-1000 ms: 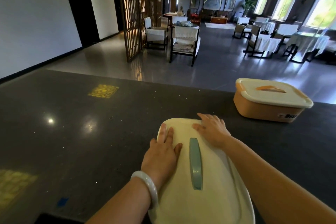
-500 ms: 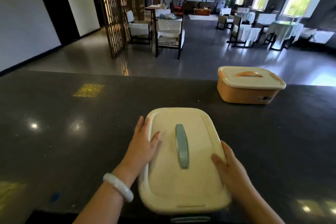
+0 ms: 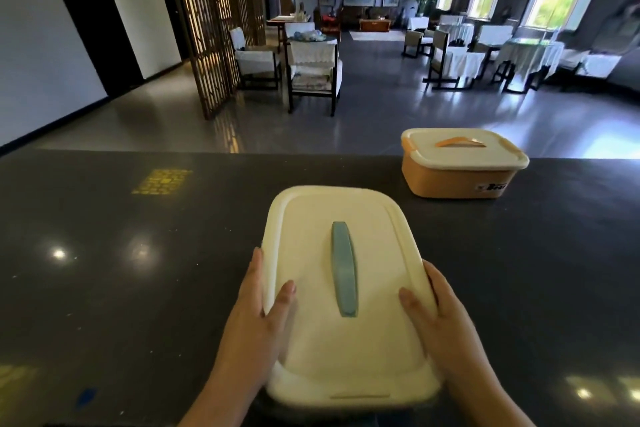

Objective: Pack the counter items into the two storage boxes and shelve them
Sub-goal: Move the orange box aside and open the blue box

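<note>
Here my left hand (image 3: 256,326) and right hand (image 3: 440,319) clasp the cream box (image 3: 346,288) from either side, thumbs lying on its lid, fingers curled down round the edges. The box sits on the dark counter (image 3: 121,270) between my palms, its blue-green handle (image 3: 343,274) running away from me midway between my thumbs. The orange box (image 3: 460,166), lid on, stands on the counter beyond my right hand, well apart from it.
</note>
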### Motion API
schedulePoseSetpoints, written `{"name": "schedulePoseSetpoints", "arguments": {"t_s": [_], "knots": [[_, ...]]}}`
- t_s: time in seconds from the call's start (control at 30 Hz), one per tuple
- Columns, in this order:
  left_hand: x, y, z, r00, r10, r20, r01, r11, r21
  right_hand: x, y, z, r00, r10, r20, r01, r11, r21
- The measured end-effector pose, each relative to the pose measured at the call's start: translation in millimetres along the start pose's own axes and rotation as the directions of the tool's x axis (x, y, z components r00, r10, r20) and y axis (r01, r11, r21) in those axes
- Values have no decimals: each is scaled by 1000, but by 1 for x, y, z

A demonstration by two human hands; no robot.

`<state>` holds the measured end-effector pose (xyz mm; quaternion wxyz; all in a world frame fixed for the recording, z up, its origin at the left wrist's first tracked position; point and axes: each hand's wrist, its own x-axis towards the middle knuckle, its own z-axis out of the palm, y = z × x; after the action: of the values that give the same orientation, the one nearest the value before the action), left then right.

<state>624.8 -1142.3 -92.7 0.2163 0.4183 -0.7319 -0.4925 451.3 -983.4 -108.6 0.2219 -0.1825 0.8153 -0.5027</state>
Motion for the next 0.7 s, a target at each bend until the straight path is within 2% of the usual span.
{"name": "schedulePoseSetpoints", "arguments": {"t_s": [0.23, 0.4, 0.53, 0.7], "knots": [[1, 62, 79, 993, 114, -3, -114, 991, -70, 22, 1, -97, 990, -72, -122, 72, 997, 2], [-3, 86, 171, 970, 230, 86, -221, 970, -98, 40, 39, -179, 971, -83, -225, 70, 995, -66], [-3, 91, 242, 968, 189, 165, -182, 982, -54, 54, 82, -225, 962, -1, -273, -5, 1000, -18], [4, 67, 298, 973, 70, 222, -92, 992, 91, 82, 139, -237, 968, 110, -224, -132, 987, -87]]}}
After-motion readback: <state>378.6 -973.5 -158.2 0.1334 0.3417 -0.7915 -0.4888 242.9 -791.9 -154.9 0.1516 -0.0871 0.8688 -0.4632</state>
